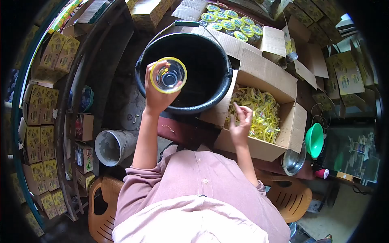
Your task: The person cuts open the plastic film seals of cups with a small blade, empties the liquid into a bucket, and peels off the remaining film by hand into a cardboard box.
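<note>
Squeezing lightly suits clear cup (pixel 170 77), clamped in your left grip (pixel 157 95) above left edge of bucket (pixel 222 91); right grip (pixel 241 124), fingers apart, hovers at near-left corner of carton (pixel 298 125).

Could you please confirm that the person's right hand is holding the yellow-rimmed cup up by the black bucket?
Not quite: the head view shows the left hand holding the yellow-rimmed cup up by the black bucket. The right hand is at the cardboard box of yellow strips instead.
</note>
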Demonstrator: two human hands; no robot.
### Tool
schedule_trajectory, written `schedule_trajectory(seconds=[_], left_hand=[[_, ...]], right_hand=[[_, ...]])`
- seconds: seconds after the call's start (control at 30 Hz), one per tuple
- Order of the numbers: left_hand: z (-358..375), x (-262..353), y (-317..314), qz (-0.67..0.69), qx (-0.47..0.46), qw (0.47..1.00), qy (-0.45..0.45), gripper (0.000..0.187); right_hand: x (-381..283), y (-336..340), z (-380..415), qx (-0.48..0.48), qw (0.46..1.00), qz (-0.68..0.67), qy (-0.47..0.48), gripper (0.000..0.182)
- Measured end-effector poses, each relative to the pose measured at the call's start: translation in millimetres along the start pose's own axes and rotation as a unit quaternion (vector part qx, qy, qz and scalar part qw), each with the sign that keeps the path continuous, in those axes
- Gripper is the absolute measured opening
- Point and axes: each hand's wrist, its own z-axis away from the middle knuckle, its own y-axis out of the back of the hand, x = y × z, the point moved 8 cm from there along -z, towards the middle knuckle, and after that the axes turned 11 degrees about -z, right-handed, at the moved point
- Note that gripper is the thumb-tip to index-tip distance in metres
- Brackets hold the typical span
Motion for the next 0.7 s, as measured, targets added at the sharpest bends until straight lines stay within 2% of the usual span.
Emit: schedule_trajectory(seconds=[0.1, 0.17, 0.2, 0.3, 0.4, 0.5, 0.6, 0.7], left_hand=[[4, -9, 0, 0.034, 0.012, 0.999, 0.028, 0.057], [6, -16, -2, 0.055, 0.011, 0.997, 0.050, 0.055], [5, -15, -1, 0.049, 0.013, 0.997, 0.055, 0.053], [7, -17, -4, 0.077, 0.015, 0.995, 0.061, 0.054], [7, -20, -5, 0.077, 0.024, 0.995, 0.059, 0.054], [7, -22, -6, 0.063, 0.017, 0.996, 0.062, 0.054], [6, -20, -6, 0.054, 0.017, 0.997, 0.058, 0.056], [6, -21, -7, 0.072, 0.011, 0.995, 0.065, 0.057]], right_hand=[[-27, -35, 30, -0.132, 0.988, 0.039, 0.073, 0.033], [-32, -59, 43, -0.246, 0.961, 0.086, 0.093, 0.032], [-34, -72, 49, -0.303, 0.941, 0.109, 0.103, 0.032], [-19, -127, 54, -0.415, 0.846, 0.297, 0.153, 0.034], [14, -175, 76, -0.372, 0.715, 0.522, 0.279, 0.038], [37, -198, 85, -0.384, 0.658, 0.569, 0.310, 0.040], [45, -200, 84, -0.392, 0.662, 0.533, 0.351, 0.040], [47, -203, 77, -0.386, 0.654, 0.556, 0.338, 0.036]])
